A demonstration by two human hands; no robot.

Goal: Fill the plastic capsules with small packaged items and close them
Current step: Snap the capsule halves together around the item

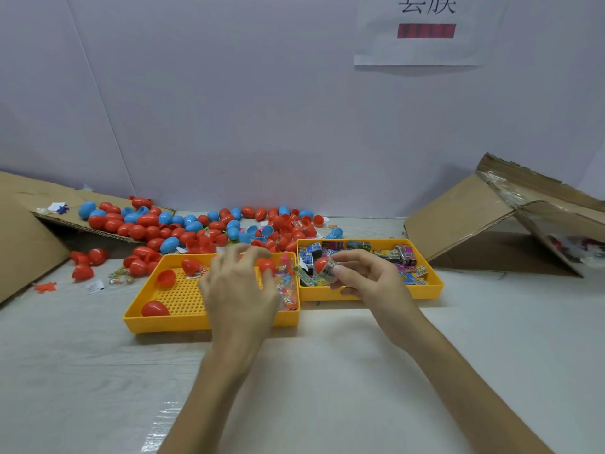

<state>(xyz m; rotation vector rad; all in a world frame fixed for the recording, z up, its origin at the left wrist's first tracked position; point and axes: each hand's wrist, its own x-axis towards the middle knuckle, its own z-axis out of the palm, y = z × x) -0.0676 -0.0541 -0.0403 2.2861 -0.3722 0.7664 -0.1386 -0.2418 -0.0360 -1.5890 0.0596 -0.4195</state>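
The white table surface (327, 371) is carrying a right brown cardboard flap (465, 217), which is running off the frame edge. The items under it are too blurred to identify. A loose pile of red and blue plastic egg capsules (183, 224) is lying along the rear wall. Two trays are sitting side by side. The left yellow plastic tray (157, 322) is holding red capsule halves and clear packets, and the right yellow plastic tray (432, 286) is holding printed packets.

The left hand (239, 286), motion-blurred, is pinching a red capsule half (265, 265) over the left yellow plastic tray. The right hand (370, 280) is gripping a second red capsule half (322, 264) over the right yellow plastic tray. A small packet (330, 272) is sitting partly inside it, and its print is unreadable.
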